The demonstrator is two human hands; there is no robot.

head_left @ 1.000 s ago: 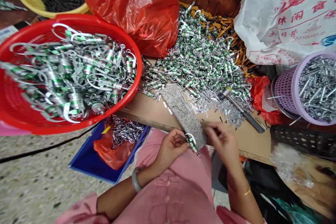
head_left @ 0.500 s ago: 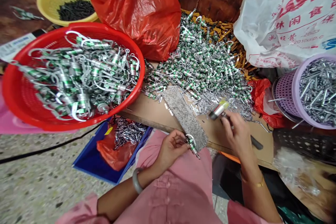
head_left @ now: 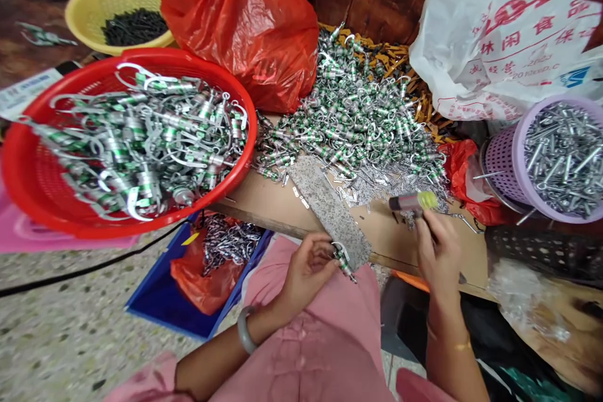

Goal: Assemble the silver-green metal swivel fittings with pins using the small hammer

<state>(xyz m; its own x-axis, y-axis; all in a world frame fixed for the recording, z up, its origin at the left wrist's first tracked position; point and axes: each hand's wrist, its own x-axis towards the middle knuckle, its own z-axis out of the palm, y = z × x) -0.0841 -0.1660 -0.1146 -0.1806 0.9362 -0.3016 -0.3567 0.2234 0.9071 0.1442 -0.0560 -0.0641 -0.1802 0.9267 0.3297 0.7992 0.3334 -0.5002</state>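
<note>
My left hand (head_left: 308, 267) pinches a small silver and green clasp (head_left: 343, 257) against the near end of a speckled stone slab (head_left: 328, 207) on the wooden board (head_left: 424, 245). My right hand (head_left: 438, 248) is closed round the handle of a small hammer, whose head with a yellow-green tip (head_left: 412, 201) is lifted above the board. A heap of the same green and silver clasps (head_left: 362, 119) lies just beyond the slab, with small flat metal pieces (head_left: 372, 188) scattered at its near edge.
A red basket (head_left: 28, 188) of finished clasps sits at left, a yellow bowl (head_left: 85, 6) of dark parts behind it. A red plastic bag (head_left: 245, 19), a white printed bag (head_left: 499, 44), a purple basket (head_left: 506, 157) of metal pins and a blue bin (head_left: 155, 301) surround the board.
My right hand left the clasp, reached to the board, took the hammer and raised it, turning its head to the right. My left hand kept the clasp on the slab.
</note>
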